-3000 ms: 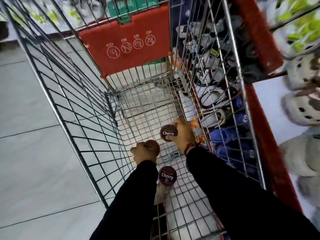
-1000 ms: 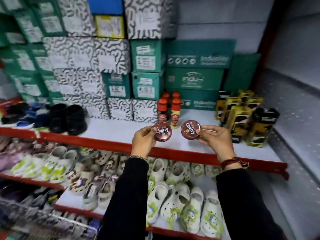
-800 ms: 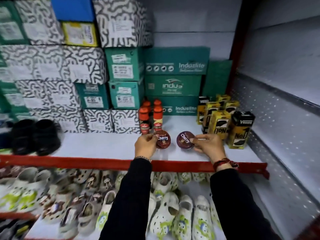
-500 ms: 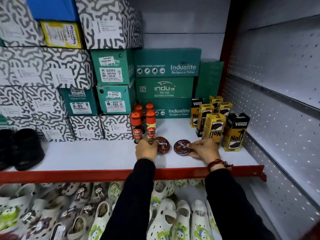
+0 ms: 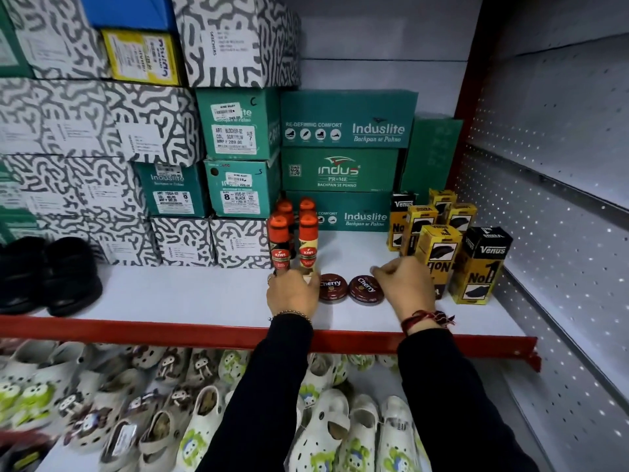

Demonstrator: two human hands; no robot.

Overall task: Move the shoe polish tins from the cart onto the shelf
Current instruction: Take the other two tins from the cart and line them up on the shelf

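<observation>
Two round dark-brown "Cherry" shoe polish tins lie flat, side by side, on the white shelf (image 5: 190, 298) with the red front edge. My left hand (image 5: 292, 292) rests on the shelf with its fingertips against the left tin (image 5: 333, 287). To the right of the right tin (image 5: 367, 289) is my right hand (image 5: 403, 284); its curled fingers hover just above the tin's rim and hold nothing. The cart is out of view.
Four red-capped Kiwi polish bottles (image 5: 294, 240) stand right behind my left hand. Yellow and black Venus boxes (image 5: 442, 247) stand close to my right hand. Stacked shoe boxes (image 5: 238, 124) fill the back, black shoes (image 5: 51, 274) sit at left, and clogs (image 5: 323, 434) fill the shelf below.
Both tins came out of the cart and up to the shelf in my hands and were set down flat. Since half a second ago my right hand's fingers have lifted off the right tin.
</observation>
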